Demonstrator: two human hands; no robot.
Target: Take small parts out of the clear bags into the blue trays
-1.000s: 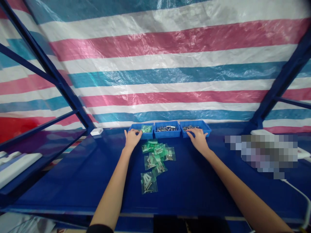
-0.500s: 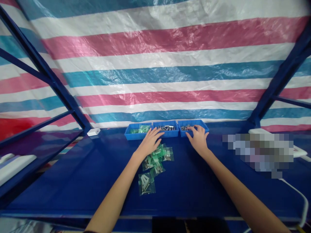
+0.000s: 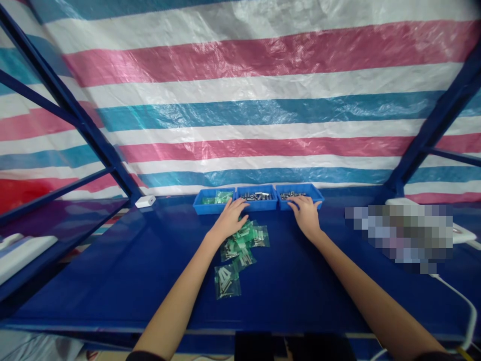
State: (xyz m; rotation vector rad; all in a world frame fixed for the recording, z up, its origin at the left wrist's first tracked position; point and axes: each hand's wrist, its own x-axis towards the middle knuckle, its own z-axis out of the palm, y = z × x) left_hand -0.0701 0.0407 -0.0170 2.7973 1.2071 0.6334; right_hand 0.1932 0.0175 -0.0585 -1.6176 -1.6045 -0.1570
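Note:
Three blue bins stand side by side at the table's back. Green-tinted bags lie in the left bin (image 3: 203, 207); small metal parts fill the middle bin (image 3: 259, 205) and lie in the right bin (image 3: 313, 190). My left hand (image 3: 230, 219), fingers apart and holding nothing, is in front of the left and middle bins, over the upper end of a pile of clear bags with screws (image 3: 242, 245). At the right bin's front edge is my right hand (image 3: 306, 214), open, its fingers spread at the rim. Nearer me lies a bag with white plugs and screws (image 3: 226, 282).
A small white box (image 3: 145, 201) sits at the table's back left. White items (image 3: 26, 255) lie at the far left. On the right are a blurred patch, a white device (image 3: 463, 233) and a white cable (image 3: 456, 296). Blue posts flank the striped sheet.
My right hand has drawn back slightly from inside the right bin to its front rim. My left hand has shifted slightly, uncovering more of the middle bin.

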